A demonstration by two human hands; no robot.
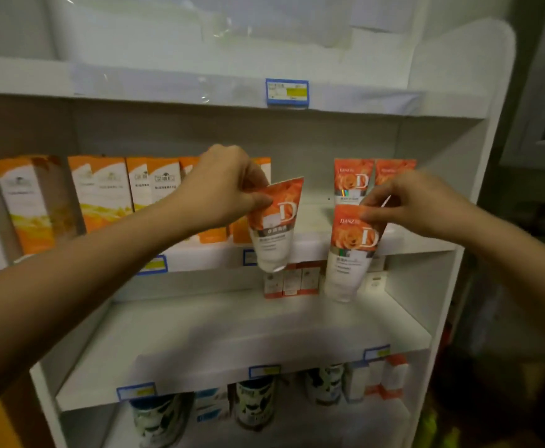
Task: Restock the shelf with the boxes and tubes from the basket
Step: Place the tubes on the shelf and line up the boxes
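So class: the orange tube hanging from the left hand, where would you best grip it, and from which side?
Grip the orange tube at its flat crimped top edge, from above, as the left hand does. That end is thin and wide, and the tube hangs cap-down.

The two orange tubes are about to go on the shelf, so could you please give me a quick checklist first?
1. Left hand grips left tube by its crimped end: ok.
2. Right hand pinches right tube at top: ok.
3. Bare gap on shelf beside standing tubes: ok.
4. Left tube upright: not ok, tilted.
5. Clear of orange boxes: ok.
6. Basket stock left: cannot tell.
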